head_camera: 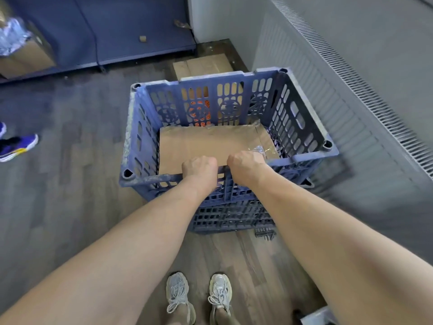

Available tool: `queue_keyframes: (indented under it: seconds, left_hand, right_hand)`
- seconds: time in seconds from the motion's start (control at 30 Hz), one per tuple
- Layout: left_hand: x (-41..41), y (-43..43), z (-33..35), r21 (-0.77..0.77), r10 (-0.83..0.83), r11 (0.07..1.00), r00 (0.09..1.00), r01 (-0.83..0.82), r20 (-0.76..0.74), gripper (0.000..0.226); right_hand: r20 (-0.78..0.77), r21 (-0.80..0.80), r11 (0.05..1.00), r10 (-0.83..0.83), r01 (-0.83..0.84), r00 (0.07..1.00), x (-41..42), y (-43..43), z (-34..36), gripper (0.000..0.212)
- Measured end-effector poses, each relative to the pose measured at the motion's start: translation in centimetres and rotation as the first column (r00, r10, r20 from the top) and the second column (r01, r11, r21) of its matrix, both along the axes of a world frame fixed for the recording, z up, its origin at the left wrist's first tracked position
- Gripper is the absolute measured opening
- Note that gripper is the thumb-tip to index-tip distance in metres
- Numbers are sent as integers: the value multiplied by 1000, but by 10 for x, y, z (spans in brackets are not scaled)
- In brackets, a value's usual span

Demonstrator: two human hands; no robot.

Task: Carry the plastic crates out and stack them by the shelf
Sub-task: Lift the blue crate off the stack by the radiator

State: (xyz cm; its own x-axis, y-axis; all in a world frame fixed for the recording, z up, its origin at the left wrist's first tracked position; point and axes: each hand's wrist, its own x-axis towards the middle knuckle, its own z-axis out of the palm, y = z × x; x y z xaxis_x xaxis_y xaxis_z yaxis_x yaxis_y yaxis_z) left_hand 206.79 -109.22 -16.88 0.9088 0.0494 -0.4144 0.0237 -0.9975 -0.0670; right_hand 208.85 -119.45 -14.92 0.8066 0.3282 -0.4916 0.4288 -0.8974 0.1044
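Gripping the blue plastic crate [302,118] by its near rim, your left hand [199,171] and right hand [246,164] sit side by side, fingers [203,160] clamped over it.

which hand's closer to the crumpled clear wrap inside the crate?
Right. The right hand grips the near rim of the crate, just beside the wrap. The left hand grips the same rim farther to the left.

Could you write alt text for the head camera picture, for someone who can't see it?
A person's left hand and right hand grip the near rim of a blue plastic crate. Cardboard lies in its bottom; a radiator stands to its right.
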Motion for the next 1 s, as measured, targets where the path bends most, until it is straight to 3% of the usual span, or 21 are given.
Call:
queue_keyframes:
  seconds: [0.2,0.43,0.6,0.77,1.0]
  left_hand:
    - [4,4,-4,-42,83,995,994,-86,-76,25]
    - [3,19,-5,25,40,999,996,-38,-79,22]
    - [5,21,-7,-65,71,995,993,-78,-99,31]
    - [-2,20,-11,-59,60,997,998,-58,20,42]
    - [-6,27,-7,-40,11,999,999,-9,41,39]
  right_hand:
    - [12,-12,1000,4,-4,1000,5,-1,-3,32]
    - [11,-1,1000,23,-23,1000,8,-6,-5,29]
    - [23,-3,1000,20,-20,1000,6,-7,-3,29]
    - [44,-10,999,41,-40,998,2,-5,-4,27]
    - [55,7,997,75,-76,996,-2,-4,0,24]
